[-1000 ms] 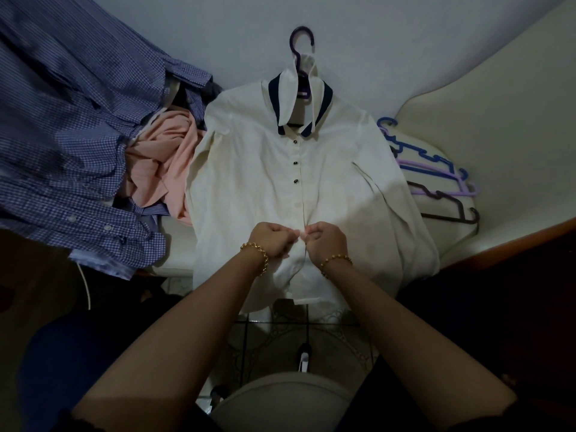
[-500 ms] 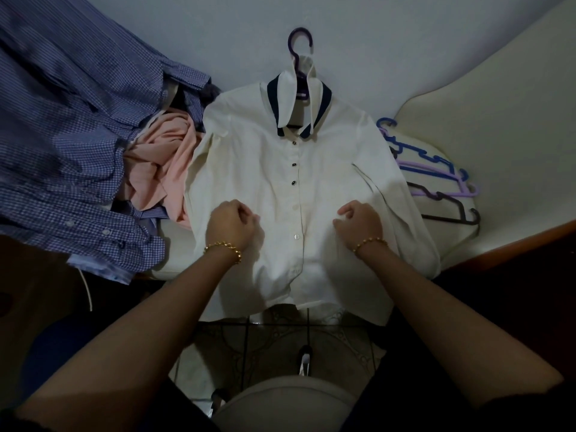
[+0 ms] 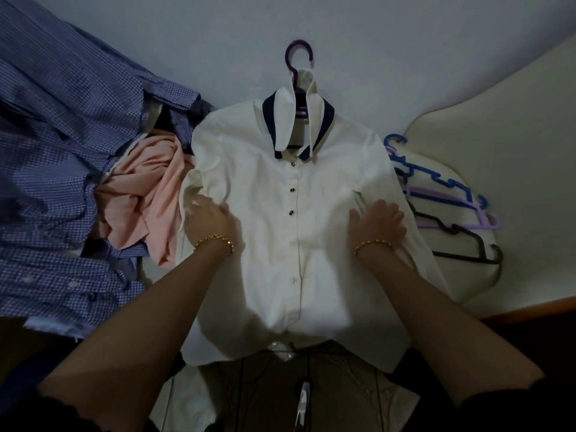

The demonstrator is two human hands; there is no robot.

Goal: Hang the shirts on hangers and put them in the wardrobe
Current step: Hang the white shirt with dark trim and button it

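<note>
White shirt (image 3: 280, 244) is laid out front-up on the pale surface (image 3: 405, 57), buttoned down the middle, hem spilling over the near edge, and the purple hanger (image 3: 297, 56) is already inside it, its hook poking out above the navy-trimmed collar. The left hand (image 3: 208, 219) is pressing on the flank by the sleeve. The right hand (image 3: 378, 222) is on the opposite flank, with the button line running between them. Neither grip has closed on anything: the right fingers are spread and flat on the cloth, and the left looks flat too, though it's a touch blurred. This reads as a last smoothing before the lift. The shirt looks light, soft and limp, quick to crease, and it will likely slide on a smooth plastic hanger. So the place to take hold is the hook or the hanger's neck, not the fabric, perhaps with the other hand steadying a shoulder so the sleeves don't drag. Just beside the left sleeve is a crumpled pink garment (image 3: 140, 207), then a heap of blue checked shirts (image 3: 62, 151) waiting their turn. Over on the right, the spare hangers (image 3: 452, 213) are stacked up. No wardrobe is in view.
</note>
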